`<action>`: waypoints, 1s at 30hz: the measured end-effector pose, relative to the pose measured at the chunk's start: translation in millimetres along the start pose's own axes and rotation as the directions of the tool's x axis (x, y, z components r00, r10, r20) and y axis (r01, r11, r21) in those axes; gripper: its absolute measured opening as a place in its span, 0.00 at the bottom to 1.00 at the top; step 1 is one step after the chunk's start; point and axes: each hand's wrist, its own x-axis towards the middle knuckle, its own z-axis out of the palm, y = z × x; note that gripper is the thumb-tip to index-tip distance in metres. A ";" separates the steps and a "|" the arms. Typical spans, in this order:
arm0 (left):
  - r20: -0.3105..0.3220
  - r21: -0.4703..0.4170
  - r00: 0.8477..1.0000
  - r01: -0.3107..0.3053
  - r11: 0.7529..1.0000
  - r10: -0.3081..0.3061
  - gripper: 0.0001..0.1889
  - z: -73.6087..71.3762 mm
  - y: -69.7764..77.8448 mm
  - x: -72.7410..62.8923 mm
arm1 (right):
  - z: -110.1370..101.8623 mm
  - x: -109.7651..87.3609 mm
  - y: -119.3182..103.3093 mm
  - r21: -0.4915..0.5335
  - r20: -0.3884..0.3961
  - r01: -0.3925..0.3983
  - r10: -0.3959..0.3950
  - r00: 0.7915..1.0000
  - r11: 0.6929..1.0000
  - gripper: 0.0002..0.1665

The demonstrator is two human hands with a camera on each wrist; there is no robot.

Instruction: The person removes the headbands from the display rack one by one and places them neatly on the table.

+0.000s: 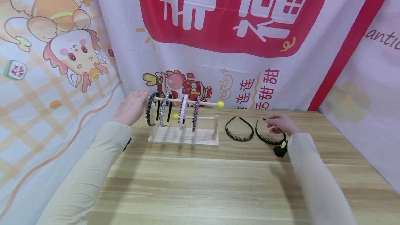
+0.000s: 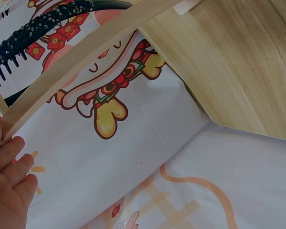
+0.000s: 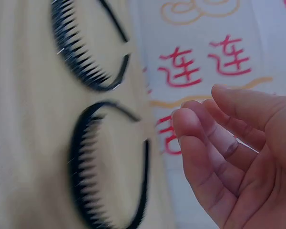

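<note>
My left hand [image 1: 132, 107] is at the left end of a wooden headband rack [image 1: 182, 137]. In the left wrist view its fingertips touch the top of the rack's upright post [image 2: 71, 67]; its thumb is hidden. Along the upper rod hang a black glittery headband [image 1: 149, 110], a silver one [image 1: 162, 110], a pale pink one [image 1: 182, 114] and a purple one [image 1: 196, 114]. Over a toothed black headband [image 1: 265, 139] on the table hovers my right hand [image 1: 282, 124], its fingers loosely bent around nothing. Beside that headband lies a second dark toothed headband [image 1: 239, 138] with some glitter.
Yellow balls cap the upper rod [image 1: 220, 104] and the lower rod [image 1: 175, 116]. A printed cloth [image 1: 200, 53] hangs right behind the wood-grain table [image 1: 200, 183]. More printed cloth stands along the left [image 1: 62, 121] and right [image 1: 359, 114] sides.
</note>
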 end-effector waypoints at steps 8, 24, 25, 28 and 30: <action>-0.003 -0.010 1.000 -0.003 1.000 0.003 0.21 -0.5 2.0 0.0 | -1.4 3.5 -44.5 -0.104 -0.021 0.055 -0.057 0.998 0.993 0.26; -0.007 -0.006 1.000 -0.003 1.000 0.003 0.22 -0.4 1.3 -0.1 | 17.8 2.2 -116.5 -0.169 -0.066 0.163 -0.176 0.982 0.972 0.27; -0.008 -0.004 1.000 -0.004 1.000 0.004 0.22 -0.2 0.9 -0.1 | 19.9 1.7 -121.1 -0.174 -0.068 0.169 -0.183 0.981 0.970 0.26; -0.008 0.000 1.000 -0.003 1.000 0.003 0.22 0.6 -0.3 -0.5 | 27.9 0.2 -134.9 -0.183 -0.077 0.187 -0.204 0.976 0.965 0.27; -0.010 0.002 1.000 -0.004 1.000 0.004 0.22 1.0 -0.9 -0.7 | 34.1 -0.6 -143.6 -0.186 -0.078 0.203 -0.220 0.972 0.962 0.27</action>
